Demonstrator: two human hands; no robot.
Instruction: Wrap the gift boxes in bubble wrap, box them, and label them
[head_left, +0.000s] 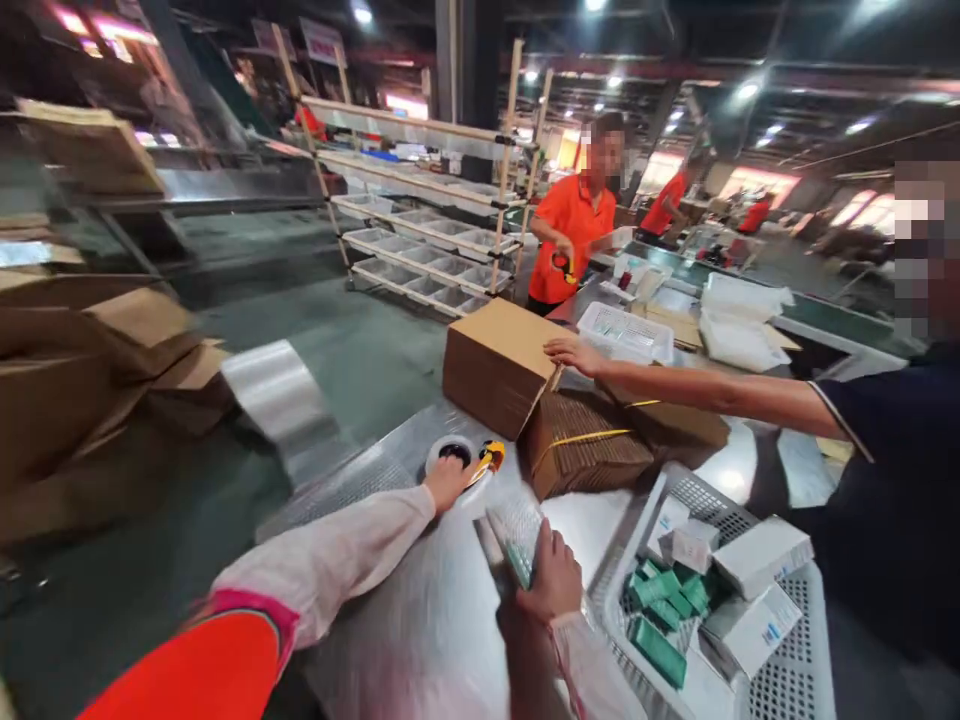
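Note:
My left hand (448, 484) has its fingers closed at a tape dispenser (491, 456) with a yellow head and a large roll of tape (442, 447), low over the metal tabletop (420, 620). My right hand (555, 578) grips a flat packet in clear bubble wrap (519, 530), with something greenish showing through. Its thumb and fingers wrap the near right edge. Beyond both hands stands a brown carton (499, 355). Beside it lies a bundle of flattened cardboard (592, 450) bound with yellow strap.
A white perforated basket (806, 630) at right holds white and green boxes. From the right, a co-worker's arm (697, 385) reaches onto the carton. Another person in orange (574, 230) stands beyond, holding a tape dispenser. A bin rack (427, 220) stands behind; cardboard (90, 400) lies at left.

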